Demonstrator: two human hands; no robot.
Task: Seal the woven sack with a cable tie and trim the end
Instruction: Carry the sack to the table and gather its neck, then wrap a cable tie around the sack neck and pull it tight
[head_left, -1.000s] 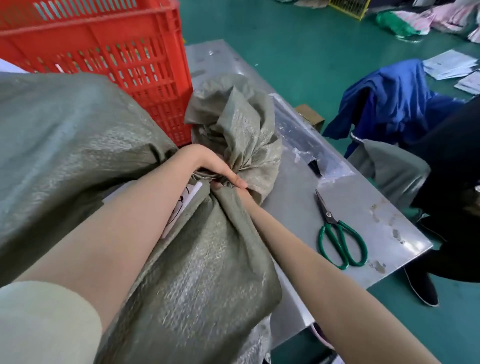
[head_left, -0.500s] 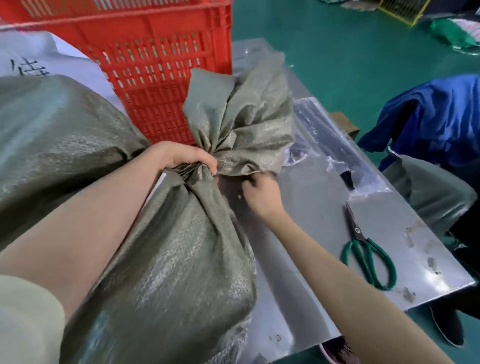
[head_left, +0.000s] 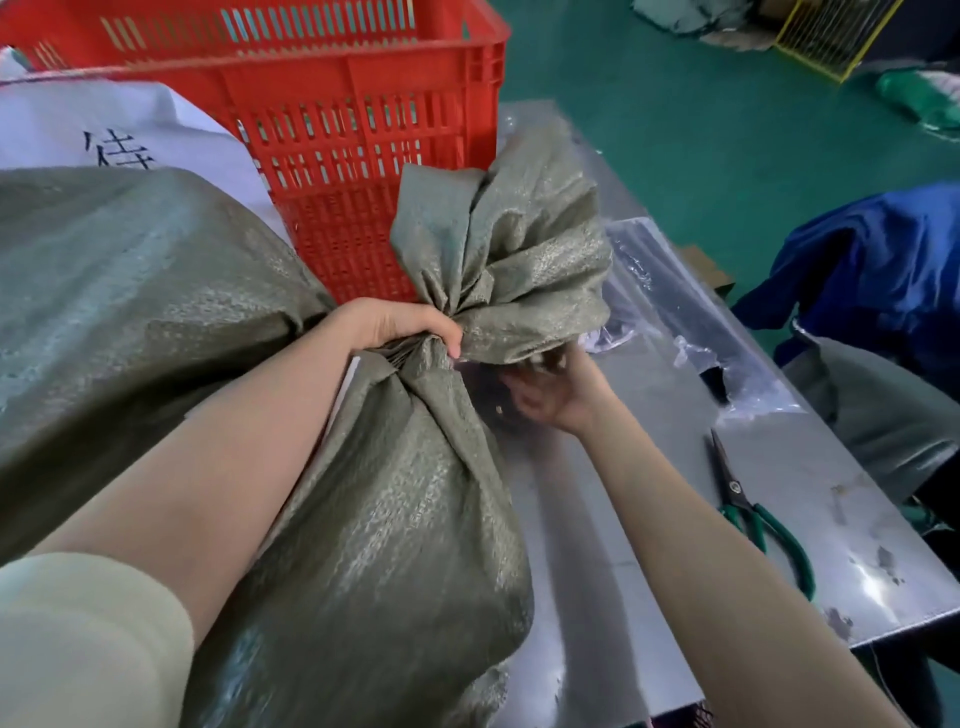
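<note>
A full grey-green woven sack (head_left: 374, 545) lies on the metal table (head_left: 613, 571). Its mouth is bunched into a neck, and the loose top (head_left: 509, 270) fans out above. My left hand (head_left: 400, 325) is closed tight around that neck. My right hand (head_left: 550, 389) is just to the right of the neck, palm up, with its fingers tucked under the loose top. What those fingers hold is hidden and blurred. No cable tie shows. Green-handled scissors (head_left: 753, 514) lie on the table to the right, apart from both hands.
A red plastic crate (head_left: 332, 119) stands behind the sack. A clear plastic bag (head_left: 691, 322) lies on the table's far right. A white sack with black writing (head_left: 119, 140) is at the left. Blue cloth (head_left: 872, 270) and a grey sack (head_left: 878, 410) sit beyond the table edge.
My right hand has left the neck and turned palm up under the loose top. My left hand keeps its grip on the neck. The camera has shifted, so the scene sits further right.
</note>
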